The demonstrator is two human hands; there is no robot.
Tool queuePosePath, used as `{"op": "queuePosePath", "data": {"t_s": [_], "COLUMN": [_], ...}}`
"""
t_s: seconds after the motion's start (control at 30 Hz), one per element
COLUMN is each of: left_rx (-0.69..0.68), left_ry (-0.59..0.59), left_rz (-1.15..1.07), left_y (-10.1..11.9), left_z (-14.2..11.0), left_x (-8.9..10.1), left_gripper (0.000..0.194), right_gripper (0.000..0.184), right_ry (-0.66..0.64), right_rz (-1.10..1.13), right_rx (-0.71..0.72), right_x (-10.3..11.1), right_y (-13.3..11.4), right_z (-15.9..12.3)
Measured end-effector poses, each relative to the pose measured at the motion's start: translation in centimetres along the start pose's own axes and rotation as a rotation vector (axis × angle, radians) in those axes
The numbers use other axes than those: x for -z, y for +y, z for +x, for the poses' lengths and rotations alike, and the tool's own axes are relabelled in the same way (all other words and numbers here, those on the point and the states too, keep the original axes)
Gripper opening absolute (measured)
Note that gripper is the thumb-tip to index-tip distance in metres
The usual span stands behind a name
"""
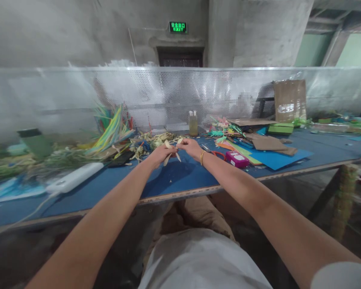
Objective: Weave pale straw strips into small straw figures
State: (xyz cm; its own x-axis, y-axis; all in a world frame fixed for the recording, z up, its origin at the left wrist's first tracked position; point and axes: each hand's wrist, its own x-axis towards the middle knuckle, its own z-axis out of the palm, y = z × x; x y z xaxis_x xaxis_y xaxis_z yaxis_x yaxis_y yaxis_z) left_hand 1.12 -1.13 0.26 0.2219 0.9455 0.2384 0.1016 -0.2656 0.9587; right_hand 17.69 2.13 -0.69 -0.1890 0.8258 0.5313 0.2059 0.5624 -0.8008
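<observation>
Over the middle of the blue tabletop point(186, 176), my two hands are close together. My left hand point(163, 154) is closed on pale, flat plant-like strips point(167, 160) whose ends stick out above and below the fingers. With thumb and fingers pinched, my right hand point(191, 147) grips the same strips from the right side. The exact crossing or join of the strips is hidden by my fingers. Just behind my hands lies a heap of dry, pale strips point(153, 139). Red-handled scissors point(218, 154) rest right of my right wrist.
On the left are a white power strip point(75, 178) with a cord, a green cup point(35, 142) and a bundle of coloured strips point(112, 130). A glass jar point(193, 123), purple box point(237, 159), blue sheet point(278, 157) and cardboard point(267, 142) sit toward the back and right. Perforated metal panels point(174, 92) stand behind.
</observation>
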Motion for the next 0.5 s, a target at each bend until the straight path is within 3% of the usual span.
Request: {"op": "queuePosePath", "data": {"t_s": [0.27,0.5], "left_rx": [0.022,0.032], "left_ry": [0.006,0.009], "left_rz": [0.063,-0.086], "left_y": [0.4,0.1], "left_z": [-0.2,-0.3], "left_x": [-0.1,-0.2], "left_gripper": [0.018,0.024], "right_gripper": [0.026,0.031], "right_ry": [0.135,0.106], "right_rz": [-0.101,-0.154], "right_rx": [0.034,0.018], "right_x": [-0.7,1.1], "right_y": [0.2,-0.2], "right_z": [0.7,0.3]}}
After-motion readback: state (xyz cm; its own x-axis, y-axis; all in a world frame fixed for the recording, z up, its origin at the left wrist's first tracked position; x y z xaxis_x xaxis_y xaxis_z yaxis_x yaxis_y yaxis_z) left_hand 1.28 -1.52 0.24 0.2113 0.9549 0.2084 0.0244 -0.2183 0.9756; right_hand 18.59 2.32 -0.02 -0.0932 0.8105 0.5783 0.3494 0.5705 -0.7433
